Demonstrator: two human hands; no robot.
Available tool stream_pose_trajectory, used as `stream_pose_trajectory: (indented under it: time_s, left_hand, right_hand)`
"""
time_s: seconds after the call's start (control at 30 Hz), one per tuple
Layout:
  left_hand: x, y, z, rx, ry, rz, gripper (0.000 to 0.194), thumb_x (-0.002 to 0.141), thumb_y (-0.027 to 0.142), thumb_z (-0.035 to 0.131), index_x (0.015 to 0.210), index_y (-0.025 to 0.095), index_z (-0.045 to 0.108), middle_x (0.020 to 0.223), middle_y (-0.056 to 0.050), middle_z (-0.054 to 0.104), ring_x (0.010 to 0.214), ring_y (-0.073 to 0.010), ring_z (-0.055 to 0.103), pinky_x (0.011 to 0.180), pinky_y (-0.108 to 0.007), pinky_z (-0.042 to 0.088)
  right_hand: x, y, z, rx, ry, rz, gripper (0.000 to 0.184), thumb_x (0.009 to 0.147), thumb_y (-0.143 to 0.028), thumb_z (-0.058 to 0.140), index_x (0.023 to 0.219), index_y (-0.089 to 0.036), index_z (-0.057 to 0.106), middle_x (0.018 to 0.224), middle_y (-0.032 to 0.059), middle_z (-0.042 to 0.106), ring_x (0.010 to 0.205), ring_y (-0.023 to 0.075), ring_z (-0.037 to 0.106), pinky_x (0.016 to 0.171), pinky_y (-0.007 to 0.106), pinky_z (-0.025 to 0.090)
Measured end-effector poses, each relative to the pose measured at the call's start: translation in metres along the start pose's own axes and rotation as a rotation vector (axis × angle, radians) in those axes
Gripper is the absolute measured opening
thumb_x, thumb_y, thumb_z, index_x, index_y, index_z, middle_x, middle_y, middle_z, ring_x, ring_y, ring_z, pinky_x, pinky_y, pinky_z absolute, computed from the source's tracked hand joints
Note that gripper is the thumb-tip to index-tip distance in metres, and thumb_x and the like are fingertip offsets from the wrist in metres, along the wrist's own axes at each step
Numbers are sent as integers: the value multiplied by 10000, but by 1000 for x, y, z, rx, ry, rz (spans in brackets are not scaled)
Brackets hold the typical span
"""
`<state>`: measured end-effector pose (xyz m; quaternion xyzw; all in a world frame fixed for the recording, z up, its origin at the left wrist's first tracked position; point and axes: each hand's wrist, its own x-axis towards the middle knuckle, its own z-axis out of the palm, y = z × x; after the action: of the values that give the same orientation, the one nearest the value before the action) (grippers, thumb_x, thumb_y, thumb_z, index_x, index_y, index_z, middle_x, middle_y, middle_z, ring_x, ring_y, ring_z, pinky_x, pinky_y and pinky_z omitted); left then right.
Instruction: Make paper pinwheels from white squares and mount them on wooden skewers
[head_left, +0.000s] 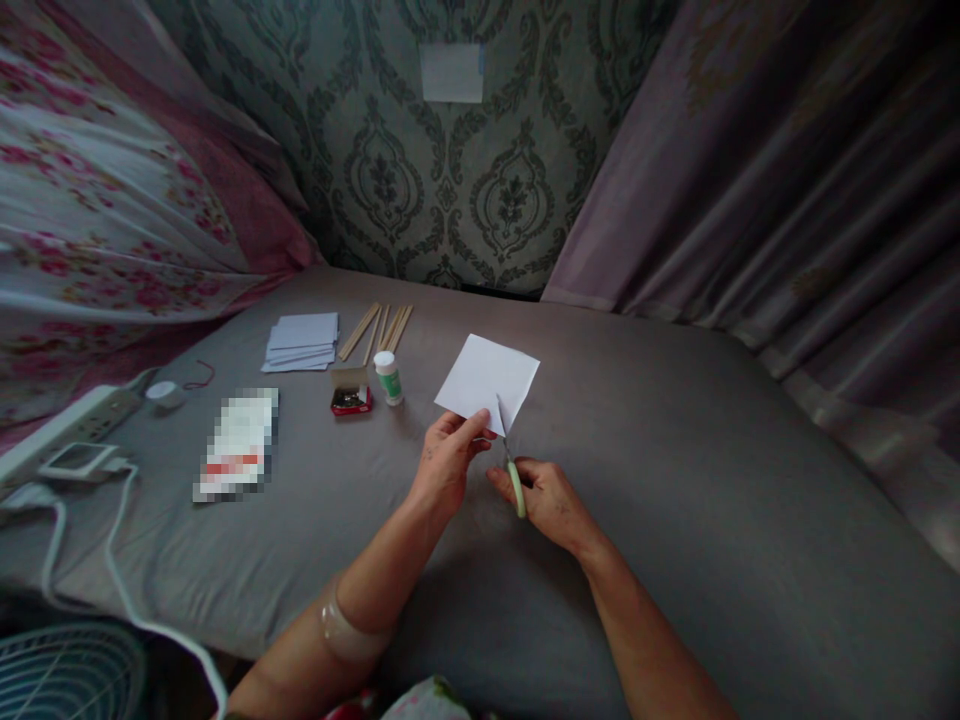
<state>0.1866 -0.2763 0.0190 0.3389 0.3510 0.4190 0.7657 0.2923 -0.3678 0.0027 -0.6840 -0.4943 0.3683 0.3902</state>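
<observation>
A square sheet of white paper [487,375] is held up over the grey cloth-covered surface [675,450], tilted so that one corner points away from the person. The left hand [448,460] pinches its near edge, thumb on top and fingers beneath. The right hand [546,500] grips the pale green handles of a pair of scissors [516,484], whose metal blades meet the paper's near edge just right of the left thumb, one blade lying over the sheet.

Left of the paper, and apart from it, a small white plastic bottle with a green label [388,378] stands upright. It is the nearest thing on that side. Just left of the bottle sits a small open red box [351,400] with its flap raised and small dark items inside. Behind these two lie several thin pale wooden sticks [394,328], fanned apart, and to their left a loose stack of white paper pieces [301,342].

Farther left are a blurred white packet with a red band [238,445], a small round white object [165,395], a thin red string [199,376] and a white power strip [82,425] with cables. The bottle and the red box partly stand between the left hand and the sticks and stack.
</observation>
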Motion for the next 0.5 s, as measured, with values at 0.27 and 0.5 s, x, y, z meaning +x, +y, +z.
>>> stream_pose_trajectory:
  time_s: [0.27,0.5]
  left_hand:
    - [6,0,-4,-2,61,51,335,525,353,806,604,146,555,596,16,577,558,-84,539,547,-208,398]
    - [18,6,-11,-87,259,66,312,507,268,773,700,150,557,677,4,620,604,-96,570,627,-238,466]
  right_hand:
    - [-4,-2,-2,5,-209,-25,462,773,-578,559,576,-179,434,560,-49,348,544,85,313,491,228,257]
    - [-1,3,-25,77,-104,35,551,763,-690,481,646,-158,559,587,-29,411,545,95,336,510,242,269]
